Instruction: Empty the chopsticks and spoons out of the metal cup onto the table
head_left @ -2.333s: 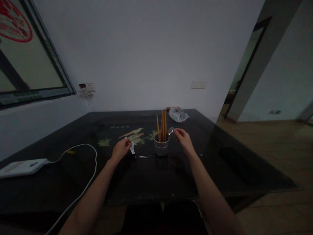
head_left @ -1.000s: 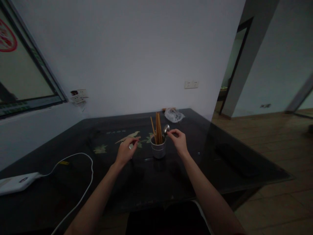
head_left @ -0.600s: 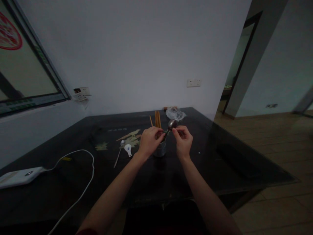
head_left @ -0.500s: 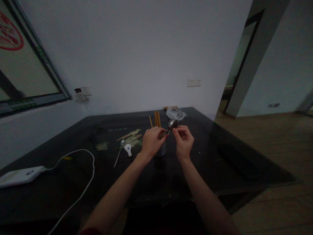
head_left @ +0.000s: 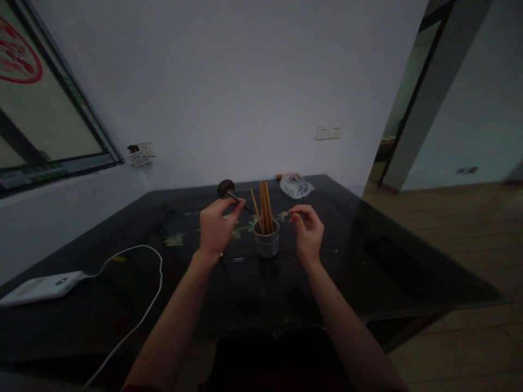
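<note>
Left of the cup [head_left: 267, 247] and above the table [head_left: 245, 296], held the spoon [head_left: 225, 188] in the left hand [head_left: 216, 226] — pinched at its handle between thumb and fingertips, with the dark bowl out beyond the knuckles. Seemed to call for a light but firm pinch: with the weight probably mostly in the bowl, likely to roll or dip in so small a hold. Judged best to brace the handle against the side of the index finger and keep the wrist quiet.

Across the cup, had the right hand [head_left: 308, 233] loosely curled and apart from everything, with nothing seen between thumb and fingertips. Looked well placed to steady the cup — better low on its side than at the rim.

In the cup, saw chopsticks [head_left: 267, 206] bunched near upright, with one tilted toward the left hand. Was worth sparing that one a brush of the fingertips.

By the left wrist, caught only a white scrap [head_left: 221, 255], too hidden to name; asked for care before resting anything there. Farther out, found a cable [head_left: 160, 267] looped to the left, perhaps easily snagged by a wide elbow, and a crumpled bag [head_left: 296, 186] behind, well clear.
</note>
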A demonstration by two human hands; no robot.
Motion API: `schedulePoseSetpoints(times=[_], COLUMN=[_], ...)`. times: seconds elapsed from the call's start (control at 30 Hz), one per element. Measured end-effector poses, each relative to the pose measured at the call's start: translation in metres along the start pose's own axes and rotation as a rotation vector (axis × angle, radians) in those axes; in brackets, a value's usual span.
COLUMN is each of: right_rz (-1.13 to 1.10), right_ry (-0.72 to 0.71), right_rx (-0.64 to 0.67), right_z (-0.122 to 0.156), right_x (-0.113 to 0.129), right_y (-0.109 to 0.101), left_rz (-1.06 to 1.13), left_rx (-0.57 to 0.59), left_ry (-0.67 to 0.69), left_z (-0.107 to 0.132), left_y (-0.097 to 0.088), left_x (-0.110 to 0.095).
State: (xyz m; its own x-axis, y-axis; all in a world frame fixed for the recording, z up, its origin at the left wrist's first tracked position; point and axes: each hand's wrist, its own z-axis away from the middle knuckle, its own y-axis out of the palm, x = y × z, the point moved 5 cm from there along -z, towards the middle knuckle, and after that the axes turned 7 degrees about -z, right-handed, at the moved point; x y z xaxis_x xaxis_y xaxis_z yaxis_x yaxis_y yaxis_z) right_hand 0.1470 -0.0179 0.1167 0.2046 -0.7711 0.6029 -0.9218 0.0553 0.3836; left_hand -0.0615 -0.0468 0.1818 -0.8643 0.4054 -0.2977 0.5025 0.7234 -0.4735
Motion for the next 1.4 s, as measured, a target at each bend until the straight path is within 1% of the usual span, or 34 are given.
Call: schedulePoseSetpoints(times=[0.07,0.13,0.17,0.23,0.33,0.4,0.43,0.53,0.6,0.7,0.77,0.93,1.07,1.2,1.4], right_rz=[0.022,0.056,0.072,0.095,0.128,0.152,0.164,0.202,0.230,0.267,0.276,0.286,0.302,0.301,0.312], right_ry=[0.027,0.061,0.079,0.118,0.180,0.212,0.223,0.232,0.215,0.188,0.176,0.163,0.160,0.160,0.145], right_rx=[0.020,0.041,0.053,0.079,0.120,0.145,0.155,0.182,0.204,0.241,0.255,0.262,0.269,0.267,0.274], right_z=[0.000,0.001,0.001,0.002,0.003,0.004,0.004,0.005,0.006,0.006,0.006,0.005,0.004,0.004,0.004], right_x=[-0.004,-0.008,-0.010,-0.015,-0.022,-0.028,-0.030,-0.035,-0.036,-0.037,-0.037,-0.039,-0.040,-0.039,-0.038], right_y=[0.001,0.002,0.003,0.004,0.005,0.005,0.005,0.006,0.006,0.007,0.007,0.005,0.004,0.005,0.006], left_rz=[-0.019,-0.038,-0.043,-0.028,-0.011,0.050,0.070,0.099,0.106,0.082,0.041,-0.052,-0.096,-0.172,-0.288], left_rx=[0.001,0.041,0.097,0.263,0.435,0.537,0.581,0.683,0.713,0.709,0.684,0.636,0.638,0.642,0.696], left_ry=[-0.096,-0.208,-0.258,-0.358,-0.555,-0.634,-0.673,-0.743,-0.766,-0.779,-0.773,-0.795,-0.822,-0.787,-0.759], left_z=[0.000,0.005,0.009,0.021,0.048,0.065,0.072,0.087,0.091,0.093,0.093,0.096,0.101,0.103,0.107], left_y=[-0.013,-0.019,-0.017,-0.007,0.007,0.015,0.018,0.022,0.022,0.022,0.021,0.020,0.021,0.022,0.027], left_x=[0.027,0.062,0.082,0.124,0.182,0.206,0.214,0.226,0.229,0.234,0.238,0.251,0.259,0.266,0.270])
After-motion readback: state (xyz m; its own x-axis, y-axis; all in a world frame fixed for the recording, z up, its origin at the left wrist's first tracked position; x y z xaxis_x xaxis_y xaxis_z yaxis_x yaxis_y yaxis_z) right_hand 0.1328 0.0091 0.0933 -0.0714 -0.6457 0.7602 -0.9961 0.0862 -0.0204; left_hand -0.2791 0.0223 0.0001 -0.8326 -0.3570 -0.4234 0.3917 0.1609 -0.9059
